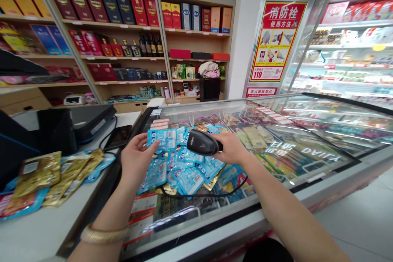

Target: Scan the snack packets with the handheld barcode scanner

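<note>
My left hand grips a light blue snack packet, holding it up flat above a pile of similar blue packets. My right hand is closed around the handle of a black barcode scanner, whose head points left at the held packet from a few centimetres away. The scanner's black cable loops down over the pile. The pile lies on the glass lid of a chest freezer.
Gold and blue packets lie on the white counter at left, beside a black till screen and a dark phone. Shelves of boxed goods line the back wall. A refrigerated display stands at right.
</note>
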Available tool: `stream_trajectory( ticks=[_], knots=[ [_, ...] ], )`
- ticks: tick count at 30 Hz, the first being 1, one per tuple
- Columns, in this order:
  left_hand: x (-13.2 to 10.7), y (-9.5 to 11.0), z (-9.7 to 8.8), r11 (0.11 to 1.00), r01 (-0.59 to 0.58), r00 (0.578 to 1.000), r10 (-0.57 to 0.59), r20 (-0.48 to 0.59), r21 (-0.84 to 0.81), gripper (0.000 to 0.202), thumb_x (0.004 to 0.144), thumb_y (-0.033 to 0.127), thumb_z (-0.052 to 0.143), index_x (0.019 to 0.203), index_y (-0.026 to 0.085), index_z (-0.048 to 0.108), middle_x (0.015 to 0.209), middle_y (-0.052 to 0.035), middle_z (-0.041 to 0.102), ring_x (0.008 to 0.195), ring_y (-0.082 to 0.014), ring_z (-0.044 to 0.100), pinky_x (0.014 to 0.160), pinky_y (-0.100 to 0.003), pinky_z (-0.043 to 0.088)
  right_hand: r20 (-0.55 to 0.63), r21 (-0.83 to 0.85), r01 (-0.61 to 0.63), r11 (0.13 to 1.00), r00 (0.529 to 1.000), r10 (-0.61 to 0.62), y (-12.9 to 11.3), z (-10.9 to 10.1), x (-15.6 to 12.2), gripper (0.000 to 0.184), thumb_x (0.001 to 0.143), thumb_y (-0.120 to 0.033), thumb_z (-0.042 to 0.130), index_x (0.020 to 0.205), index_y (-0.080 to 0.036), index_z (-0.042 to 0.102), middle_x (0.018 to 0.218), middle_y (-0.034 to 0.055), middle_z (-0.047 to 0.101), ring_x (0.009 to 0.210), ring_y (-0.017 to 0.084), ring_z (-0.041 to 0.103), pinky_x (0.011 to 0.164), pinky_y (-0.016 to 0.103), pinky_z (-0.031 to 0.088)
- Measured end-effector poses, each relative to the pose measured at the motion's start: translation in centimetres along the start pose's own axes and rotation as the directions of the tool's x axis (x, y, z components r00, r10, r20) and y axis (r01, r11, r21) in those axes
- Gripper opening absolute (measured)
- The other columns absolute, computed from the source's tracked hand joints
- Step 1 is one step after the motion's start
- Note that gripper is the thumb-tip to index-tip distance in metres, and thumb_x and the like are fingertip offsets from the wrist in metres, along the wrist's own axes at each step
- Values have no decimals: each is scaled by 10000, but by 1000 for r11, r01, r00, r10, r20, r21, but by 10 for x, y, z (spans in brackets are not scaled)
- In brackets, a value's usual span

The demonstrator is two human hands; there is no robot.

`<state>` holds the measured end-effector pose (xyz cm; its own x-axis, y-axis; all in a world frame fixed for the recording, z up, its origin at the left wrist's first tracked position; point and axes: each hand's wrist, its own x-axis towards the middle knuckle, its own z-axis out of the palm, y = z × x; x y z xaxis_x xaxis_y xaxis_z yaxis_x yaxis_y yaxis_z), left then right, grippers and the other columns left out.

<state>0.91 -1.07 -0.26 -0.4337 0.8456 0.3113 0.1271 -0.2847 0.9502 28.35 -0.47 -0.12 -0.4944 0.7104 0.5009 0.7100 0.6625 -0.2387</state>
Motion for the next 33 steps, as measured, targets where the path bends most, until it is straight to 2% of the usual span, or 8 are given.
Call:
stream_trajectory(
  ticks=[11, 21, 33],
  knots=[
    [-1, -6, -1, 985, -111, 993, 106, 46, 131, 437, 616, 345, 727, 998, 164, 618, 960, -85, 723, 864, -205, 692, 795, -337, 566, 15, 4, 24, 1000, 1000, -24, -5, 1, 1, 201, 699, -238, 662, 897, -206, 646, 832, 34, 708, 766, 189, 640, 678, 251, 421],
    [-5, -4, 0, 923, -243, 970, 229, 81, 299, 359, 659, 342, 687, 975, 176, 646, 921, -63, 729, 837, -191, 694, 803, -307, 556, 55, -14, 31, 999, 998, -30, -5, 1, 2, 199, 715, -280, 646, 896, -198, 636, 819, 48, 697, 784, 206, 633, 687, 261, 423],
    [-5, -4, 2, 919, -263, 965, 254, 70, 294, 374, 638, 353, 690, 960, 165, 658, 893, -61, 733, 788, -183, 690, 755, -292, 565, 55, -29, 24, 999, 998, -22, -4, 2, 2, 196, 724, -300, 656, 885, -191, 632, 825, 57, 701, 786, 216, 639, 683, 272, 423]
  ],
)
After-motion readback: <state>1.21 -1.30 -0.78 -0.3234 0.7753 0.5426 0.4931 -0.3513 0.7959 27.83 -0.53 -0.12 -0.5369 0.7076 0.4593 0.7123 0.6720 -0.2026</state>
